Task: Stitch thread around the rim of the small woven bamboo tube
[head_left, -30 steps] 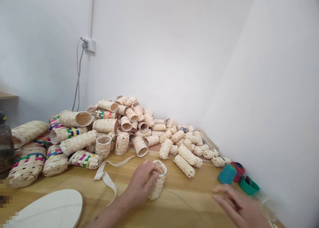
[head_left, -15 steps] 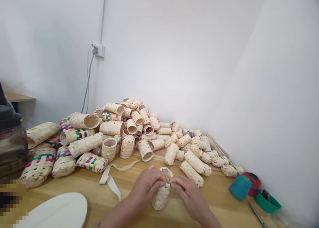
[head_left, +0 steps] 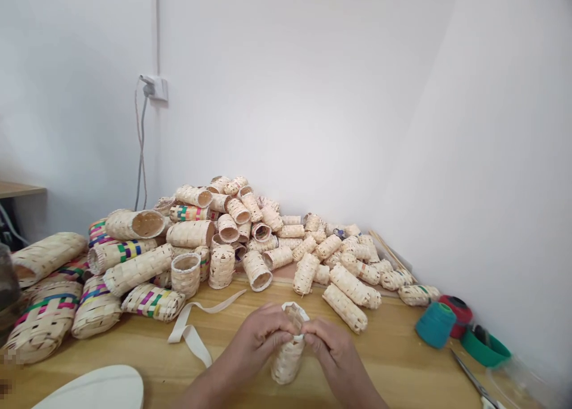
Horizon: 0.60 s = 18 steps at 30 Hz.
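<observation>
A small woven basket (head_left: 286, 364) of pale strips stands on the table in front of me, tilted a little, its mouth facing up and away. White tape lines its rim. My left hand (head_left: 261, 337) pinches the rim on the left side, thumb outside. From the right, my right hand (head_left: 330, 343) pinches the same rim, so both sets of fingertips nearly meet at the near edge. A loose strip of white cloth tape (head_left: 196, 343) lies curled on the table left of my left hand.
Behind the hands a heap of woven baskets (head_left: 192, 233) leans against the wall. At right are a teal thread cone (head_left: 434, 324), a red thread cone (head_left: 458, 315), a green bowl (head_left: 485, 350) and scissors (head_left: 474, 382). A white oval board (head_left: 100, 391) lies front left.
The view has swung slightly to the right. Both hands stay on the basket rim, with the right fingers now nearer the left ones at the near edge.
</observation>
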Each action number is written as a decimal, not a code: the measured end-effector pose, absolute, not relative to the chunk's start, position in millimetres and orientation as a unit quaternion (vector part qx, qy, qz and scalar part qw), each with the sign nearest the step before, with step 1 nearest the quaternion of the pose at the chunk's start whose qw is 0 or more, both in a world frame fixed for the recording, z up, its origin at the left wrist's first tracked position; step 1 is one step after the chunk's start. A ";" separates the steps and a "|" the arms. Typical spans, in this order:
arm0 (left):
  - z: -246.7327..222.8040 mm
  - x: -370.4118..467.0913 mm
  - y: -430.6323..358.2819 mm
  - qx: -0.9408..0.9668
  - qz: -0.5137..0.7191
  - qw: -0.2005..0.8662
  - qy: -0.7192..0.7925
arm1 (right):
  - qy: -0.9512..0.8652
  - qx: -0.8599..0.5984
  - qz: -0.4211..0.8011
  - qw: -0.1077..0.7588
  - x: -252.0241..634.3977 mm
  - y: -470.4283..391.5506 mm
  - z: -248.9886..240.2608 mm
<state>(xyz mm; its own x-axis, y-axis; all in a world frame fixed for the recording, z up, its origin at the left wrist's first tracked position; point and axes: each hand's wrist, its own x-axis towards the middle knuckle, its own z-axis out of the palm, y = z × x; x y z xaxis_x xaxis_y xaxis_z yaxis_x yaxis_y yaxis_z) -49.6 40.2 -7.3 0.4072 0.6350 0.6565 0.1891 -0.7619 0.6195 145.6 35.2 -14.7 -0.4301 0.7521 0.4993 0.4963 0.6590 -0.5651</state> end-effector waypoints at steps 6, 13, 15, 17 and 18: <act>-8.1 -50.4 41.8 0.790 0.495 0.252 0.261 | -0.788 -0.425 0.197 0.400 145.7 28.9 -16.4; -9.0 -50.6 43.2 0.749 0.513 0.311 0.280 | -0.748 -0.432 0.235 0.445 150.3 26.9 -18.5; -9.3 -50.4 43.5 0.748 0.519 0.308 0.277 | -0.759 -0.430 0.218 0.436 149.8 27.2 -17.2; -9.3 -50.6 43.6 0.747 0.520 0.305 0.280 | -0.770 -0.430 0.196 0.429 148.6 27.4 -15.7; -9.0 -50.8 43.6 0.746 0.520 0.305 0.283 | -0.775 -0.428 0.184 0.426 147.9 27.5 -14.9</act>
